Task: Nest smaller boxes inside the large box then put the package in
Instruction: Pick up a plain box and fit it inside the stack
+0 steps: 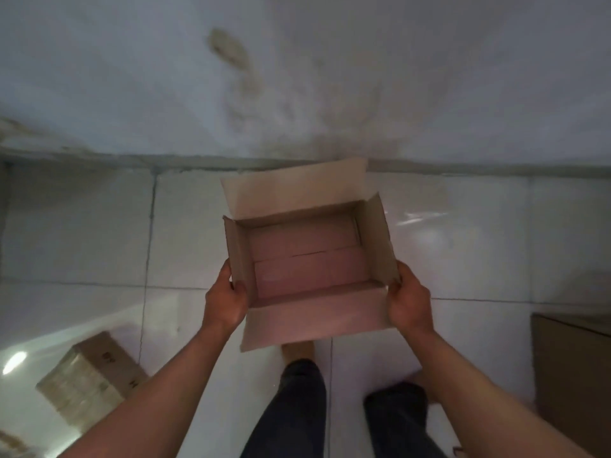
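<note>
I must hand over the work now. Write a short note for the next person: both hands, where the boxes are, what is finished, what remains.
Left hand: grips the left side of the open cardboard box.
Right hand: grips its right side.
The box is held above the tiled floor, flaps open, nothing inside.
A taped cardboard box lies on the floor at lower left; another cardboard piece shows at the right edge.
Done: nothing nested in this box.
Left: nest the boxes, then put the package in; no package is clearly visible.
</note>
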